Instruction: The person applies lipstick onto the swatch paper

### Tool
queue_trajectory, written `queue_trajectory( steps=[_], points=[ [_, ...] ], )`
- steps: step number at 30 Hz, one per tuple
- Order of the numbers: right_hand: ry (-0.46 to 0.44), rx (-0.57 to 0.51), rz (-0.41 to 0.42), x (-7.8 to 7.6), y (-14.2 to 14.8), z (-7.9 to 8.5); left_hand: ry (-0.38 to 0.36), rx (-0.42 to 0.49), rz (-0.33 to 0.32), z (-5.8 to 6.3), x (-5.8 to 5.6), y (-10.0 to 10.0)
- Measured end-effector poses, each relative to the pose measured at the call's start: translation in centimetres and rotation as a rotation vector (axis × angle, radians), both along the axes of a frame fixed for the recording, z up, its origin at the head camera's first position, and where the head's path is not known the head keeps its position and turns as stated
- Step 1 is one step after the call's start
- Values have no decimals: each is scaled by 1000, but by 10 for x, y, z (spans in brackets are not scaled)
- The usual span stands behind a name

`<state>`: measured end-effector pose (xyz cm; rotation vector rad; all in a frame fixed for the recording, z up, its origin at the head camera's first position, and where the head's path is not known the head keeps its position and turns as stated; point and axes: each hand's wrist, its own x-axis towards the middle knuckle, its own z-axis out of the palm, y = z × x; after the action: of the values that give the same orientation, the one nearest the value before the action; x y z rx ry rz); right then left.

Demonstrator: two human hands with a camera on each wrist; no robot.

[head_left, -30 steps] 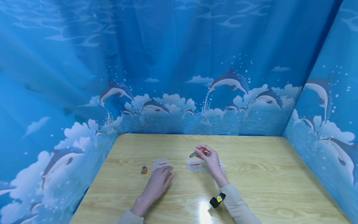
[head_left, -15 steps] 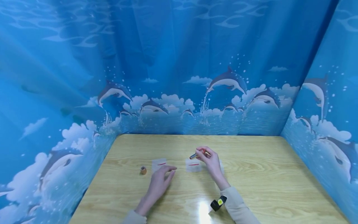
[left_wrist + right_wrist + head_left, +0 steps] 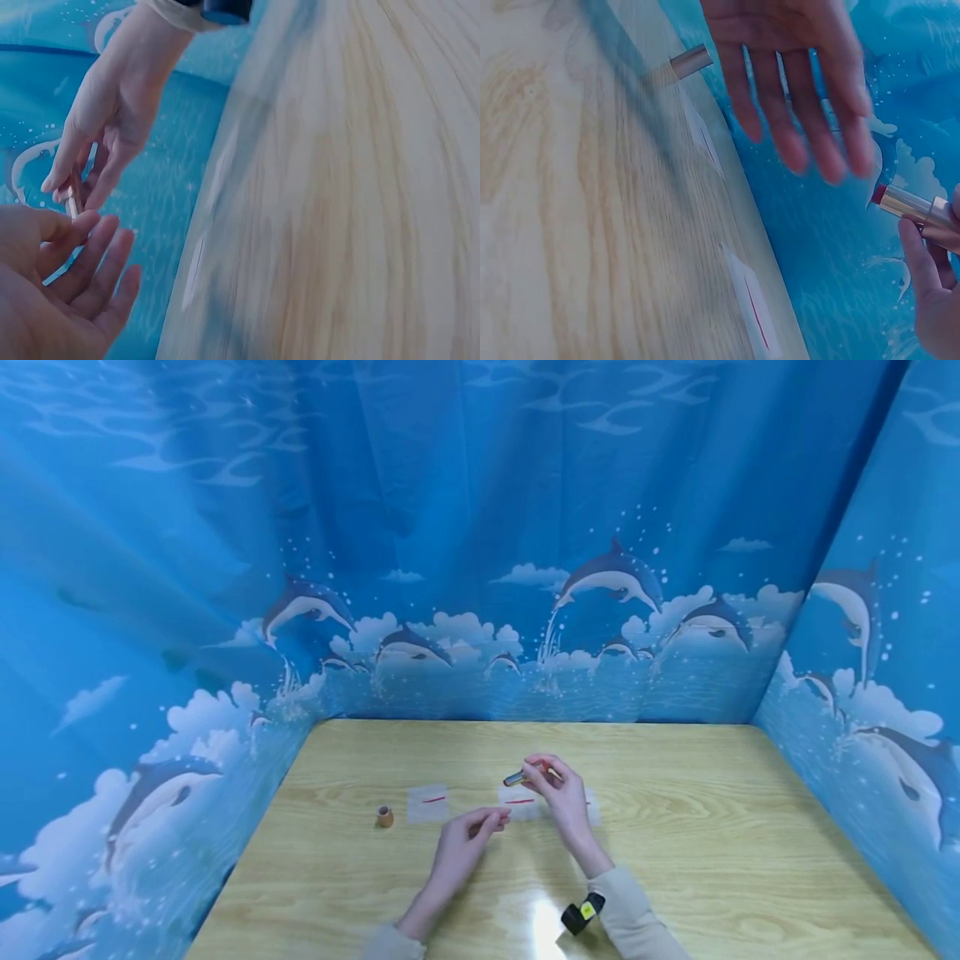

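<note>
A lipstick with a gold tube is held in my right hand, above the table. In the right wrist view the thumb and fingers pinch the lipstick, and its bare red tip points towards my left hand. That left hand hovers with nothing in it, fingers loosely extended and apart from the tip. The lipstick's cap stands upright on the left. Red strokes mark the left paper slip and the middle slip. My right hand partly hides a third slip.
A pale wood-grain table carries everything. Blue curtains printed with dolphins rise behind it and along both sides. A black wrist device sits at the right sleeve.
My left hand has lifted off the left slip and moved right, towards the lipstick. The right hand has stayed almost in place, holding the lipstick.
</note>
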<state>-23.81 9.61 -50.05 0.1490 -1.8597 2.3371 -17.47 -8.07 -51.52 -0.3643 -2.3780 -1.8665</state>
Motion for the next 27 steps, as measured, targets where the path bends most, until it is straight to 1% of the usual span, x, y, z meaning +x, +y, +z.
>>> queue_trajectory(
  steps=[3,5,8,11,16,18,20,24,27],
  points=[
    [14,3,-4,3,-1,0,-85,113,-25,3,0,10],
    [26,2,-7,4,-1,0,-161,179,-25,4,0,15],
    [43,-3,-14,5,-1,0,-268,303,-18,3,-1,21],
    [60,-7,-24,6,-2,-1,-356,439,-22,3,-2,25],
    [84,-9,-26,8,-3,-1,-477,674,-76,4,-1,31],
    [91,-9,-26,9,-3,0,-511,753,-92,5,-1,34],
    [92,-3,-27,11,-3,0,-543,817,-90,5,-2,37],
    [80,23,-31,13,-4,0,-585,907,-55,6,-4,42],
    [71,41,-35,14,-3,0,-599,960,-19,8,-5,44]
  ],
)
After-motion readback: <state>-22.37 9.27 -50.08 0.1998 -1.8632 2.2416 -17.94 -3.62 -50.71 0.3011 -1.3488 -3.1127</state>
